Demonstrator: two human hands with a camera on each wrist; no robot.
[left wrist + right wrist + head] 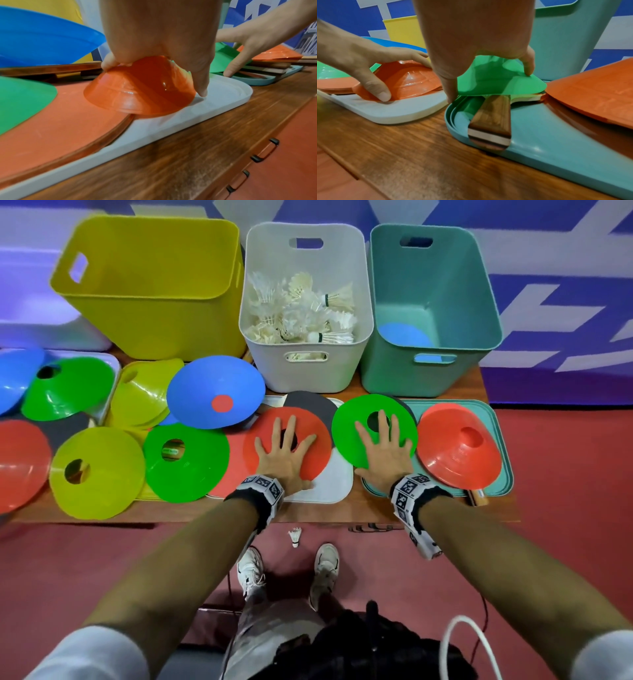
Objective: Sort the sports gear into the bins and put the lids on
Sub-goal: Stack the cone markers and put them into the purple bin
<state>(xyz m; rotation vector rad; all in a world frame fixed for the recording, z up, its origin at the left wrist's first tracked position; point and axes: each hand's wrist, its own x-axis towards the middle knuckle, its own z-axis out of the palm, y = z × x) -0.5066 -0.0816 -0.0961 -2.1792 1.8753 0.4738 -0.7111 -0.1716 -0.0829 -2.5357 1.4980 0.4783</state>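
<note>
My left hand lies spread over a red disc cone that rests partly on the white lid. In the left wrist view its thumb points down past the cone's rim onto the lid. My right hand lies spread over a green disc cone. That cone sits on a wooden-handled paddle on the teal lid. At the back stand a yellow bin, a white bin holding shuttlecocks, and a teal bin holding a blue cone.
Several more cones cover the table: blue, green, yellow, red on the teal lid. A dark paddle face shows behind the red cone. One shuttlecock lies on the floor by my shoes.
</note>
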